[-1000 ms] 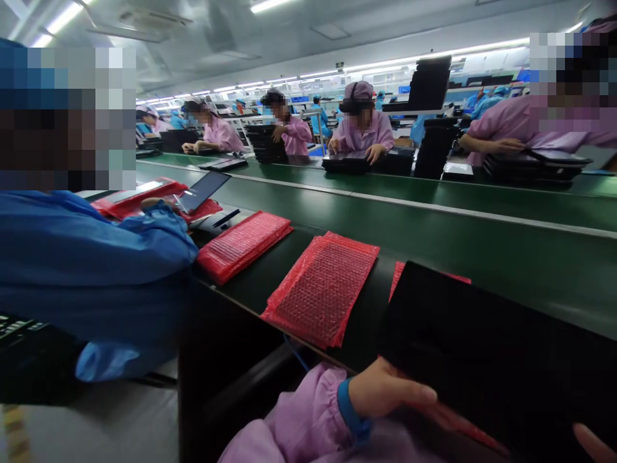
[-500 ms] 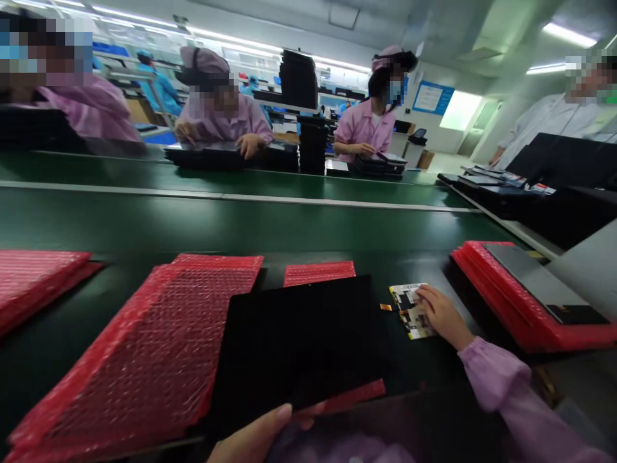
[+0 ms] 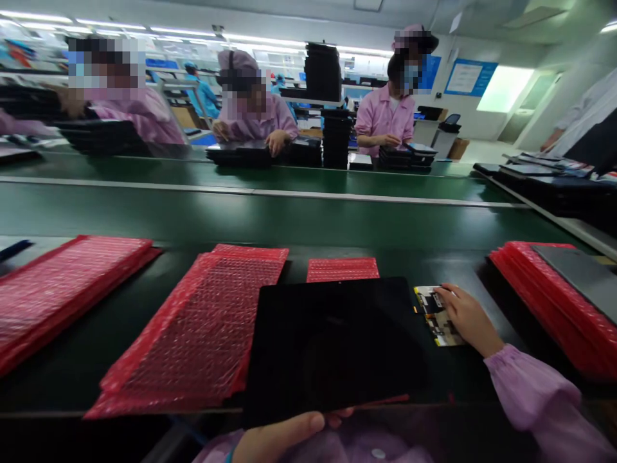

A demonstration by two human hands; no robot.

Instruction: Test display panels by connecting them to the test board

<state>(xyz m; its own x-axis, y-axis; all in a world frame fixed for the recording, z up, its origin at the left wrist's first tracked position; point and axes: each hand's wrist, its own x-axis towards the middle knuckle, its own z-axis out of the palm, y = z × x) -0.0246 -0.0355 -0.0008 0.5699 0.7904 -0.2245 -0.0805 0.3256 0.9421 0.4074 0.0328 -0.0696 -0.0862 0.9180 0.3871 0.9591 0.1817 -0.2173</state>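
A black tablet screen panel (image 3: 332,341) lies tilted in front of me, its glossy face up. My left hand (image 3: 284,437) grips it at the near edge, thumb on top and fingertips underneath. To the right of the panel is a small circuit board (image 3: 438,318) with white, tan and yellow-edged parts. The fingers of my right hand (image 3: 467,318) are curled over the board's right side; the thumb is hidden. Behind the panel, a red bubble-wrap sheet (image 3: 342,269) shows in part.
Red bubble-wrap bags lie in a pile (image 3: 187,321) left of the panel and another pile (image 3: 72,289) farther left. A grey panel (image 3: 578,273) rests on a red stack (image 3: 544,308) at right. Beyond the green belt (image 3: 289,215), co-workers sit behind black stacks.
The view has turned left, so everything sits farther right. The panel's near edge has shifted, covering most of the red strip below it. My right hand stays at the board.
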